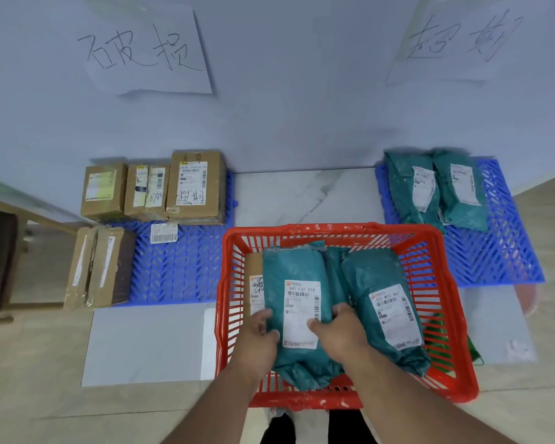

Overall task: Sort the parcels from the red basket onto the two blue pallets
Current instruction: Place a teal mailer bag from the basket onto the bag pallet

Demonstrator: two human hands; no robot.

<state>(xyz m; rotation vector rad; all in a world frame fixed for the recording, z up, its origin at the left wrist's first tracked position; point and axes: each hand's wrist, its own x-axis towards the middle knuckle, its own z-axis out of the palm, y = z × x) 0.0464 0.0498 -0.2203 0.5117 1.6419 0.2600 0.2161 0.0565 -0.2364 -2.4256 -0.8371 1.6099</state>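
While both hands' fingers (pixel 265 318) clasp crinkly teal polybag (pixel 293 274), slatted red basket (pixel 442 302) underneath.

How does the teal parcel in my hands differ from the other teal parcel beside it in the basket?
Both hands, left hand and right hand, grip the held parcel; the other parcel lies untouched. The held one lies straight, the other slants rightward. Both are teal bags with white labels in the red basket.
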